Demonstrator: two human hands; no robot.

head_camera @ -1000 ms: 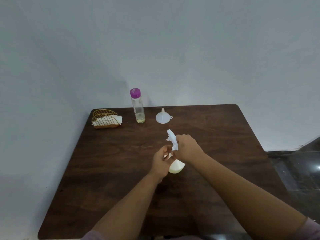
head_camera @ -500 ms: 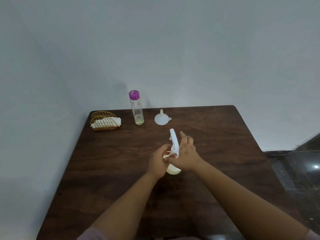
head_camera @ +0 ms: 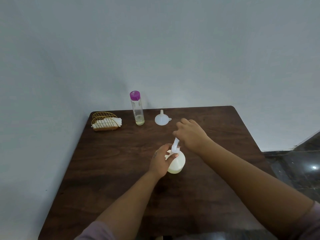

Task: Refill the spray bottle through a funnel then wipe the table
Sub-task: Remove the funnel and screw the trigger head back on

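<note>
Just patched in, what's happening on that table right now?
A person is working the spray head off a white spray bottle mid-table. The left hand grips the bottle's shoulder; the right hand is at the top of the head, which looks blurred and tilted. The funnel lies upside down, untouched, near the far edge, beside a purple-capped bottle with a little liquid. A wire holder with cloths sits in the far left corner.

You're in a plain home room: dark wooden table (head_camera: 107,170) pushed against a bare grey wall (head_camera: 155,49), wire napkin holder (head_camera: 105,121), polished dark stone floor (head_camera: 297,170).
</note>
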